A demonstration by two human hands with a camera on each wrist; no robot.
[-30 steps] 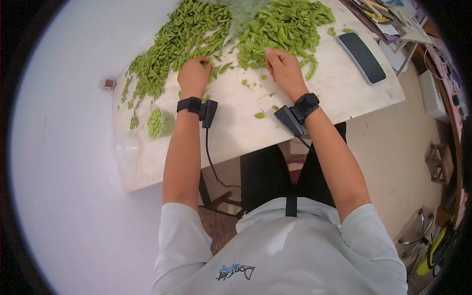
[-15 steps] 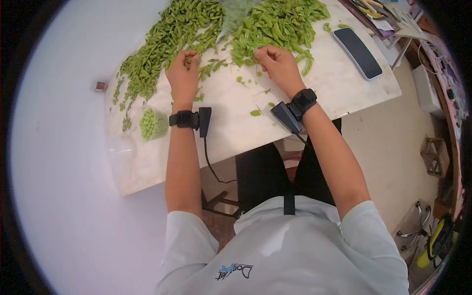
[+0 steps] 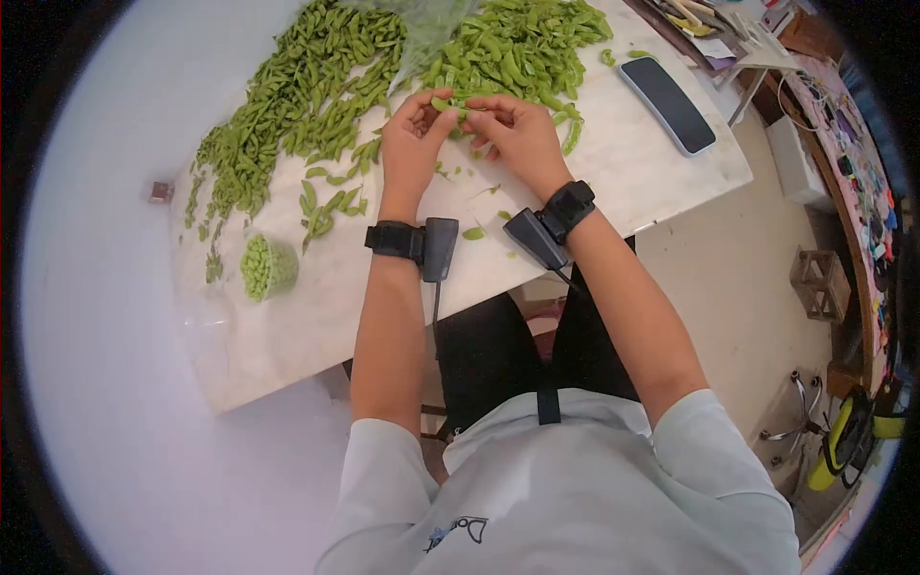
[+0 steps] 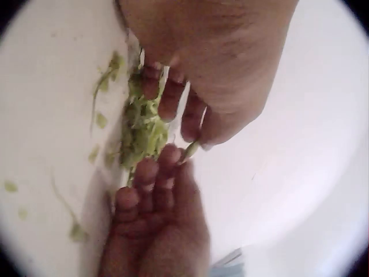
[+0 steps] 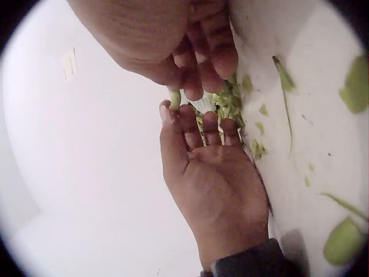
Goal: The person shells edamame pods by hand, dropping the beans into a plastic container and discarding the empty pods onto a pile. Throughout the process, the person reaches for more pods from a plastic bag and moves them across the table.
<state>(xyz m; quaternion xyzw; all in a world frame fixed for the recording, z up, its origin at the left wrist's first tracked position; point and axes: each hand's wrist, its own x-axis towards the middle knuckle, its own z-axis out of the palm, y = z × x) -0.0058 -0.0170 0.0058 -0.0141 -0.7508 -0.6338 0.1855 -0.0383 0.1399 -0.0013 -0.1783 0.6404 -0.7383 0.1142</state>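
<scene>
In the head view, my left hand (image 3: 412, 144) and right hand (image 3: 527, 139) meet over the table, fingertips close together. Between them is a green soybean pod (image 3: 443, 103), pinched by thumb and fingers from both sides. The left wrist view shows the small pod (image 4: 190, 151) at the fingertips, with the right hand (image 4: 158, 225) facing the left. From the right wrist, the pod (image 5: 174, 99) spans the gap between the two thumbs. A pile of darker pods (image 3: 316, 86) lies to the left, and a pile of lighter green pods (image 3: 517, 57) just beyond the hands.
A clear cup of shelled beans (image 3: 257, 268) stands at the table's left. Clear plastic sheeting (image 3: 426, 43) lies between the piles. A phone (image 3: 668, 105) lies at the right. Several loose pods (image 3: 326, 211) and green scraps (image 3: 473, 233) dot the table (image 3: 316, 326).
My left hand has left the darker pile and moved right to meet the right hand. A pod is now held between both. The head view has shifted slightly.
</scene>
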